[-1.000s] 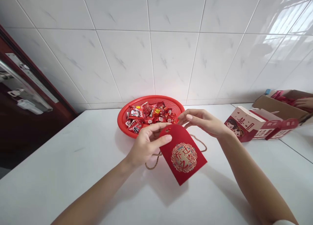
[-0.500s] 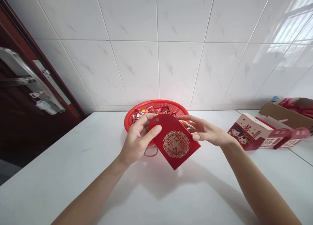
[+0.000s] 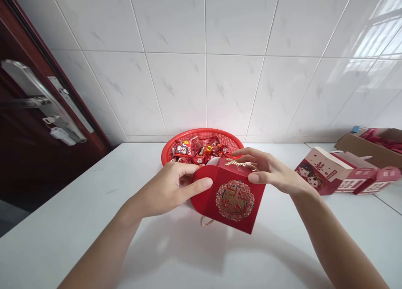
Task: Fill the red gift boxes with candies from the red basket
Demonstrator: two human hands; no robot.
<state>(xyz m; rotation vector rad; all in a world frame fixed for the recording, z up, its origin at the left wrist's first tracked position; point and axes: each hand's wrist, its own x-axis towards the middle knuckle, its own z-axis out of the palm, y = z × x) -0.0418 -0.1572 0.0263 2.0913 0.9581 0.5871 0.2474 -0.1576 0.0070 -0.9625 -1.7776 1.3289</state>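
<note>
Between my hands, above the table, is a red gift box (image 3: 248, 222) with a gold round emblem on its front and rope handles. My left hand (image 3: 169, 186) pinches its rounded flap at the left, thumb in front and fingers behind. My right hand (image 3: 271, 170) grips the upper right edge, its thumb on the front face and its fingers over the top near a rope handle (image 3: 241, 163). The box is tilted, and a second rope loop (image 3: 206, 222) hangs below it. Just behind stands a red plastic basket (image 3: 166, 149) of wrapped candies (image 3: 196, 149), partly hidden by the box.
On the right stand a cream-and-red box (image 3: 323, 167) with cartoon figures and more red boxes (image 3: 358, 176). A cardboard carton (image 3: 354, 147) holds red material behind them. The white table (image 3: 94, 222) meets a tiled wall; a dark red door (image 3: 19, 147) is at left.
The red box has turned from looking flat to showing its depth and has shifted slightly right and down. My left hand has lowered, and more candies show behind.
</note>
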